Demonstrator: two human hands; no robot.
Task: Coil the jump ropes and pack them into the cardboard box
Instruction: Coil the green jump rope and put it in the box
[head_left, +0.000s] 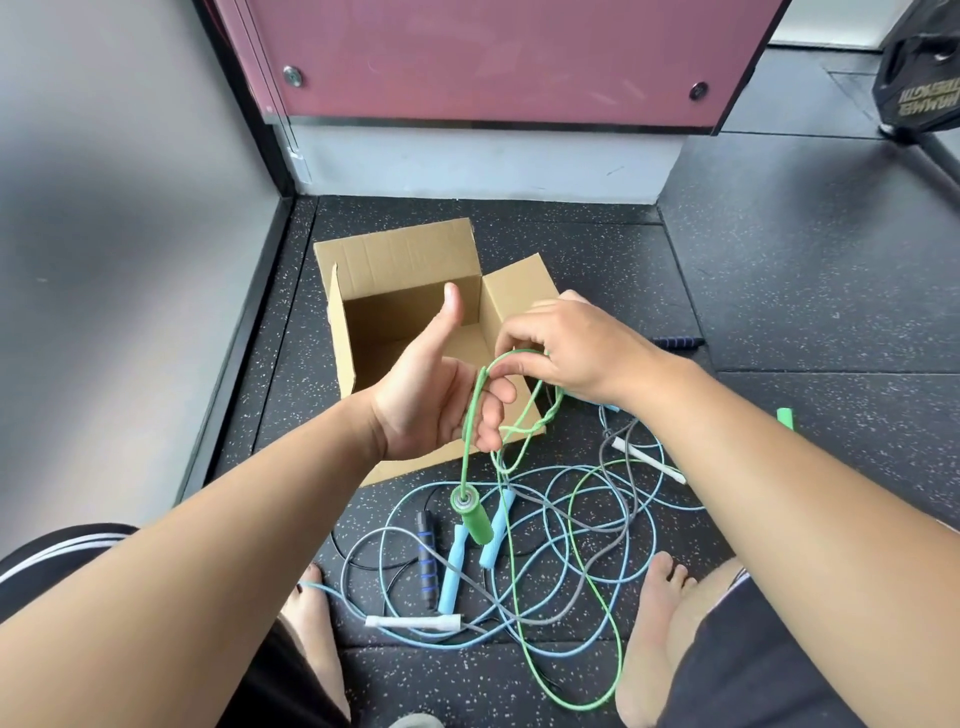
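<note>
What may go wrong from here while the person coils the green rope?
The green rope trails through the blue rope on the floor, so pulling it in may drag that along or knot them. The green handle hangs free below the left hand and may swing, loosening the loop that the right hand pinches.

Black speckled rubber floor (779, 291). Open cardboard box (363, 332) sits on it. Just in front of the box: tangle of cords (571, 519), blue, grey and green; two light-blue handles (451, 569); black handle (426, 561) with blue rings; white handle (413, 622). Right of the box: second white handle (647, 460), dark ribbed handle (678, 343).
</note>
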